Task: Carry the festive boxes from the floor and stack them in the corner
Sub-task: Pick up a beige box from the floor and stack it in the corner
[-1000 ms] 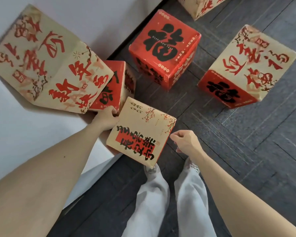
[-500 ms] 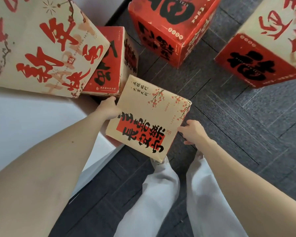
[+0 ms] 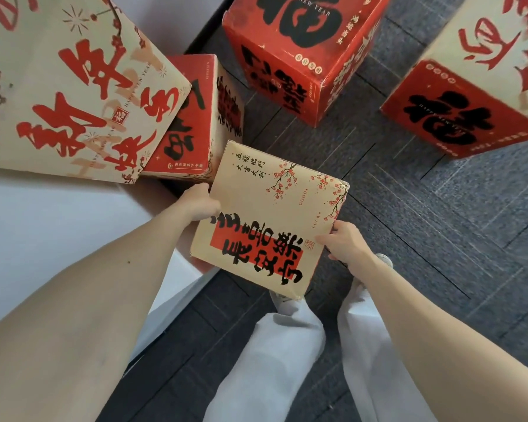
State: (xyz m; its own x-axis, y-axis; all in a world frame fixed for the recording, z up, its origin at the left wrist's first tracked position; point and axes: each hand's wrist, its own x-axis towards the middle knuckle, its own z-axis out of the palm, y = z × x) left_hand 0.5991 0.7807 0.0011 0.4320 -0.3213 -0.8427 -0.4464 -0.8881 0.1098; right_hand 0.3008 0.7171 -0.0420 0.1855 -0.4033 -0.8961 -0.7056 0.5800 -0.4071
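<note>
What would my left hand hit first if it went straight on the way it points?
The beige box: your left hand grips its left edge, so that box blocks it at once. The small red box sits just past the hand, but depth is unclear.

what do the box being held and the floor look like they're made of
The beige box looks like printed cardboard with a matte finish: softly creased edges, a dented corner and no glare on the print. The floor looks like dark grey carpet tile: fine ribbed texture, with straight seams between squares.
</note>
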